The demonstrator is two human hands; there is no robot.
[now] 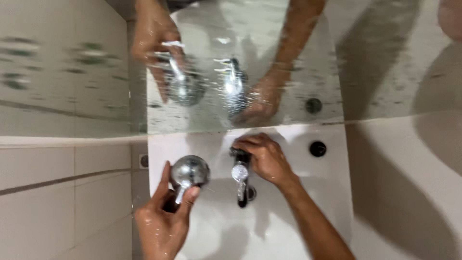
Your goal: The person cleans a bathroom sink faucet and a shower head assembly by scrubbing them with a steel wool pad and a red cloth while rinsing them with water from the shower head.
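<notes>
Risk: the left hand (163,221) is wet, and its closed grip on the thin handle of the round steel ladle (190,171) could slip, dropping it into the white basin (288,231). The ladle is held over the basin, left of the tap (240,177). The right hand (264,156) is curled over the tap head, forearm angled in from lower right. 1 mirror (240,62) stands behind.

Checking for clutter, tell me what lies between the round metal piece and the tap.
In the head view, only bare white sink shows between round metal piece and tap.
</notes>
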